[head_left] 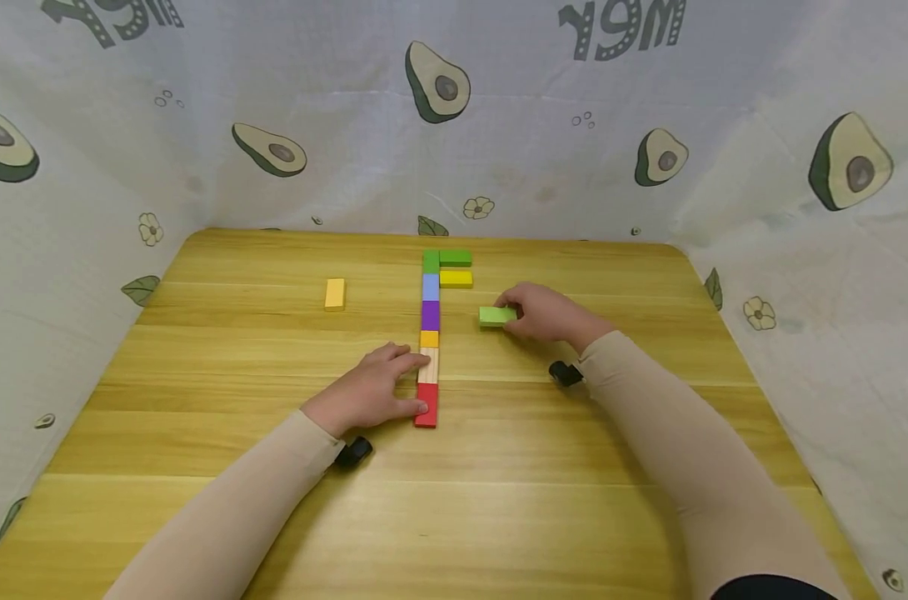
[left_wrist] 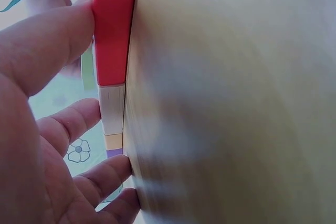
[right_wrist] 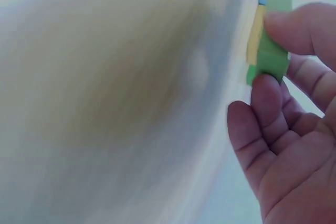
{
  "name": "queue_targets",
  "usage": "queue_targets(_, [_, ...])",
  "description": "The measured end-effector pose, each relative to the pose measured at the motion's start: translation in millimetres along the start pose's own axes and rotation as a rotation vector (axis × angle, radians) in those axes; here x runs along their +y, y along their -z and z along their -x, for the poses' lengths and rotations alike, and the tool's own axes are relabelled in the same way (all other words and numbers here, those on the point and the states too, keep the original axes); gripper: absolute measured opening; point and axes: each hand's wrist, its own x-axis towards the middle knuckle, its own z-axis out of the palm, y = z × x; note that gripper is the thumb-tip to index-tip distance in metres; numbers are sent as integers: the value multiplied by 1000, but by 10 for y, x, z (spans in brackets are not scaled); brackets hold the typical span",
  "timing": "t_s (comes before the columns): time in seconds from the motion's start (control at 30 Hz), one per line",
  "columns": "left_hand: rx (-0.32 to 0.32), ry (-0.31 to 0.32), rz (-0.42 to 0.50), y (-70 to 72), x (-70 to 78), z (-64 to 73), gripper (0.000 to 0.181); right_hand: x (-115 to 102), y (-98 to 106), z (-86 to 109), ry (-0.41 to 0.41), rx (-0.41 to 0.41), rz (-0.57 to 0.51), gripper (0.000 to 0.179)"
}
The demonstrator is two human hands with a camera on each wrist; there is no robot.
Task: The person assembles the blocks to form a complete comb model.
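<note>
A straight row of blocks runs away from me: a red block (head_left: pixel 426 406), a plain wooden block (head_left: pixel 434 367), a small orange block (head_left: pixel 429 339), a purple block (head_left: pixel 431 316), a blue block (head_left: pixel 431 287) and a green block (head_left: pixel 431 262). My left hand (head_left: pixel 371 389) lies left of the row, thumb touching the red block, index finger touching the wooden one, fingers spread. A second green block (head_left: pixel 456 258) and a yellow block (head_left: pixel 456 279) extend right from the row's far end. Right of the row, my right hand (head_left: pixel 547 313) pinches a light green block (head_left: pixel 496 317) between thumb and fingers.
A lone orange-yellow block (head_left: pixel 335 295) lies left of the row on the wooden table (head_left: pixel 454 525). Behind and beside the table hangs a pale avocado-print sheet (head_left: pixel 349 167). Small black cameras sit under both wrists.
</note>
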Motion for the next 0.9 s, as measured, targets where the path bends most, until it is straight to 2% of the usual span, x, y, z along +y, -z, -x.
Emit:
queue_targets(0.2, [-4, 6, 5, 8, -3, -4, 74, -201, -30, -400, -27, 12, 30, 42])
queue_targets(0.4, [-4, 7, 14, 10, 1, -12, 75, -302, -86, -619, -38, -1, 54, 45])
queue_targets(0.6, [-4, 10, 2, 5, -1, -14, 74, -338, -120, -704, -57, -5, 57, 46])
queue_targets(0.9, [-10, 15, -22, 10, 14, -22, 74, -396, -130, -699, -48, -8, 48, 46])
